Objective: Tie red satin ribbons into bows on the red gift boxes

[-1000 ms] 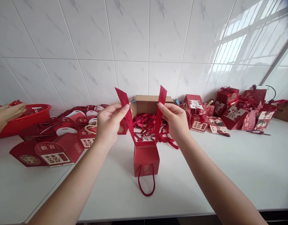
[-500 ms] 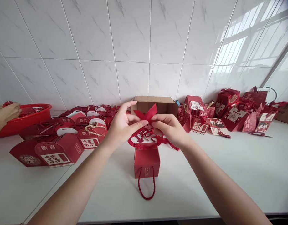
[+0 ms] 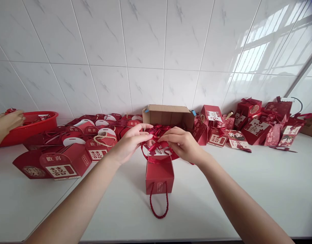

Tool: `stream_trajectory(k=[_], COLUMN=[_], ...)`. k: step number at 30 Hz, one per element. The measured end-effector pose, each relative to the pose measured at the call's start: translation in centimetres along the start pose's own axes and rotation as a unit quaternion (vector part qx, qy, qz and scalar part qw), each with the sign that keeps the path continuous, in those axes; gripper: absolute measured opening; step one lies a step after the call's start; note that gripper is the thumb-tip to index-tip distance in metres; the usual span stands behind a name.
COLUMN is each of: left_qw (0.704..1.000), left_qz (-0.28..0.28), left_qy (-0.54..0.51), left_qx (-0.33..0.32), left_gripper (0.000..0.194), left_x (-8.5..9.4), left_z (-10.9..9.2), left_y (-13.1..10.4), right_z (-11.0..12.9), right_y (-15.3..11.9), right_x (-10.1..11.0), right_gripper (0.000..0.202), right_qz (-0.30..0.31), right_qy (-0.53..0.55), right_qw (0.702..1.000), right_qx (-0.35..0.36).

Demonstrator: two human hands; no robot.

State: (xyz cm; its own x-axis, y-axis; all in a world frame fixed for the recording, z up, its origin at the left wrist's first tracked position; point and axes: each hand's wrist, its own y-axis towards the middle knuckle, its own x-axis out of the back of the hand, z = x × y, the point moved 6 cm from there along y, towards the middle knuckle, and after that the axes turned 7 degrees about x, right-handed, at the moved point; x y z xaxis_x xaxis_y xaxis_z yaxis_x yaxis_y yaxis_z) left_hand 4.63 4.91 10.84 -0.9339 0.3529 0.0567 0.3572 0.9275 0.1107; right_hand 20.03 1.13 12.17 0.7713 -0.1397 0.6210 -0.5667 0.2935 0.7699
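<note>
A small red gift box stands on the white table, its dark red rope handle hanging toward me. Just above and behind its top, a red ribbon is looped between my hands. My left hand pinches the ribbon's left side between thumb and fingers. On the right side, my right hand has its fingertips closed on the same ribbon. The fingers partly hide the middle of the ribbon.
An open cardboard box holding red ribbons stands behind. Many red boxes cover the left; more gift boxes are piled right. Another person's hand is over a red basin at far left.
The ribbon has come down toward the box and its upright ends no longer stick up. Both my hands have lowered slightly, still at the ribbon. The view has shifted a little.
</note>
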Motion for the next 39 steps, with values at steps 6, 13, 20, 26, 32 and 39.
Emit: stream_trajectory(k=[6, 13, 20, 26, 32, 39], left_qw=[0.998, 0.914, 0.812, 0.852, 0.874, 0.961], left_qz=[0.028, -0.194, -0.248, -0.125, -0.198, -0.127], left_qy=[-0.052, 0.274, 0.504, 0.508, 0.433, 0.246], left_qx=[-0.002, -0.228, -0.156, -0.03, -0.093, 0.009], left_gripper=[0.024, 0.036, 0.01, 0.016, 0.016, 0.029], left_x=[-0.4, 0.8, 7.7, 9.1, 7.1, 2.9], left_z=[0.5, -1.6, 5.1, 12.8, 9.5, 9.9], left_y=[0.2, -2.3, -5.8, -6.9, -5.4, -3.9], right_z=[0.0, -0.8, -3.7, -5.5, -5.1, -1.5], right_y=[-0.2, -2.3, -15.0, -23.3, -17.7, -8.6], right_x=[-0.3, 1.4, 1.9, -0.7, 0.5, -5.4], right_gripper=[0.031, 0.017, 0.022, 0.026, 0.048, 0.068], right_qz=[-0.019, -0.223, -0.044, 0.098, 0.002, 0.082], right_qy=[-0.098, -0.011, -0.183, -0.088, -0.165, 0.023], right_qw=[0.994, 0.965, 0.891, 0.832, 0.871, 0.954], right_qx=[0.034, -0.138, -0.413, -0.538, -0.464, -0.289])
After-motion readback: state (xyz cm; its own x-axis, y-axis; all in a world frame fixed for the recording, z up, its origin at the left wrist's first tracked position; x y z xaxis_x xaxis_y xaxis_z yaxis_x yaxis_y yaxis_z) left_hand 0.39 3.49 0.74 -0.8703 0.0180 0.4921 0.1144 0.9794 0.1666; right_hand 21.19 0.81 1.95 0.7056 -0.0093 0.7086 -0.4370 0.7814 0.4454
